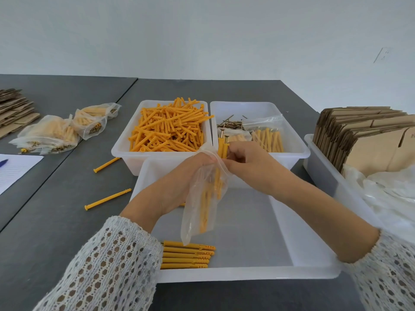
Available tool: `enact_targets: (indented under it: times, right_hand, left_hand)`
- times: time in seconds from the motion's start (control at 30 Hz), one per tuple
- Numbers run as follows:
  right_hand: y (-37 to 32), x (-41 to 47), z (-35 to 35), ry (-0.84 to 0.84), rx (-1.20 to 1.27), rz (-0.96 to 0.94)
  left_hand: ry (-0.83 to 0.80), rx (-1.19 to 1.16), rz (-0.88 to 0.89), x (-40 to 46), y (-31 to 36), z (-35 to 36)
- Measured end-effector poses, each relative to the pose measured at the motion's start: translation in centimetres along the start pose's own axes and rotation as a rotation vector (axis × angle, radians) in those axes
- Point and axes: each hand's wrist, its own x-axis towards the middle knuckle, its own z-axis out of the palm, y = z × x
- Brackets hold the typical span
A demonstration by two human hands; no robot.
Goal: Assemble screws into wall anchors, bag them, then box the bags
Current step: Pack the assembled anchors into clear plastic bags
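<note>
My left hand [179, 182] grips the mouth of a clear plastic bag [197, 212] that hangs over the near white tray [247, 274]. Yellow anchors show through the bag. My right hand [249, 162] pinches a few assembled anchors with screws [222, 148], their lower ends inside the bag's mouth and the screw heads sticking up. Several more assembled anchors [186, 255] lie side by side on the tray floor near its front edge, below the bag.
A white bin of loose yellow anchors [168, 129] and a bin with screws [231, 124] and a filled bag stand behind. Filled bags [60, 131] and two stray anchors [107, 198] lie at left. Flat cardboard boxes [363, 135] and empty bags [386, 194] fill the right tray.
</note>
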Motion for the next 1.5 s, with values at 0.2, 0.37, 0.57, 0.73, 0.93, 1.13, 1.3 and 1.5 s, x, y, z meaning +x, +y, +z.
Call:
enact_targets:
  times: [0.2, 0.37, 0.57, 0.73, 0.93, 1.13, 1.3, 1.5]
  right_hand:
    - [0.0, 0.1, -1.7, -0.16, 0.059, 0.04]
    - [-0.3, 0.9, -3.3, -0.304, -0.026, 0.074]
    - [0.6, 2.6, -1.2, 0.137, 0.201, 0.234]
    - [1.0, 2.8, 3.0, -0.225, -0.027, 0.312]
    - [0.8, 2.9, 8.4, -0.484, -0.672, -0.134]
    - [1.0, 2.6, 9.5, -0.484, -0.797, -0.146]
    - [2.4, 1.9, 7.2, -0.633, -0.881, -0.047]
    - [3.6, 0.5, 3.9, -0.723, -0.908, 0.12]
  left_hand:
    - [-0.137, 0.008, 0.075, 0.0, 0.1, 0.1]
    - [-0.223, 0.072, 0.118, 0.3, -0.1, 0.1]
    - [0.181, 0.004, 0.274, 0.1, 0.7, 0.4]
    - [0.587, -0.118, 0.428, 0.2, 1.7, -0.6]
    - [0.728, -0.004, 0.402, 1.1, 1.0, -1.6]
    - [0.762, 0.006, 0.355, 1.1, 1.2, -1.6]
    - [0.625, -0.11, 0.273, 0.6, 1.5, -1.2]
    - [0.365, -0.379, 0.327, -0.2, 1.9, -1.2]
